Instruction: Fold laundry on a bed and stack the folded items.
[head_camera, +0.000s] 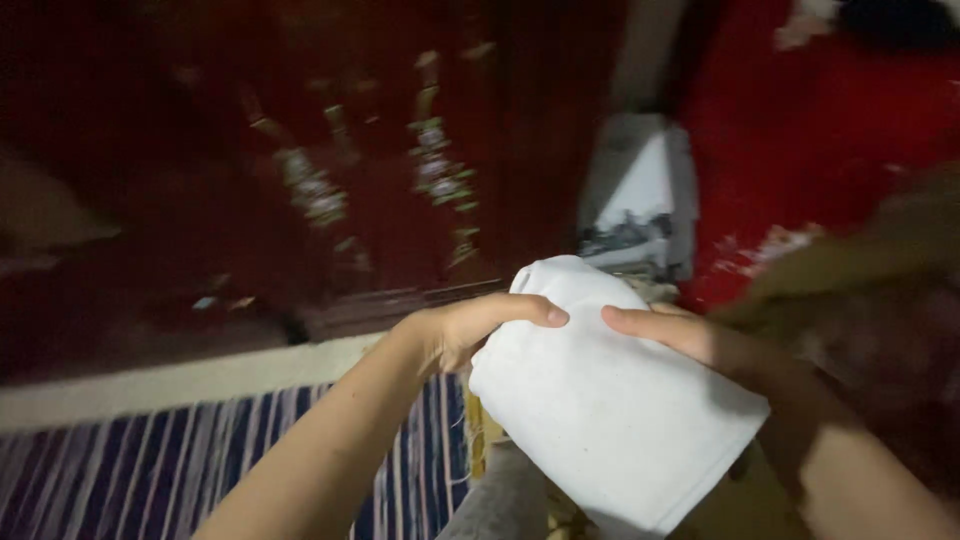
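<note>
White folded cloth (610, 400) sat gripped between your left hand (470, 330) and right hand (700, 345), mid-fold; next you needed a firm crease.

White cloth (610, 400): its lower edge is cut off by the bottom of the frame, and the part beneath the right hand (700, 340) is hidden. Left hand (465, 330): only the thumb shows clearly, the fingers being hidden behind the cloth. Both forearms run out of the frame below. Right of the right hand, a dark sleeve or fabric is too blurred to identify. Above the hands, the dark red patterned fabric (380, 180) is smeared by motion; its motifs cannot be resolved. The pale object (640, 190) above the cloth is indistinct.
</note>
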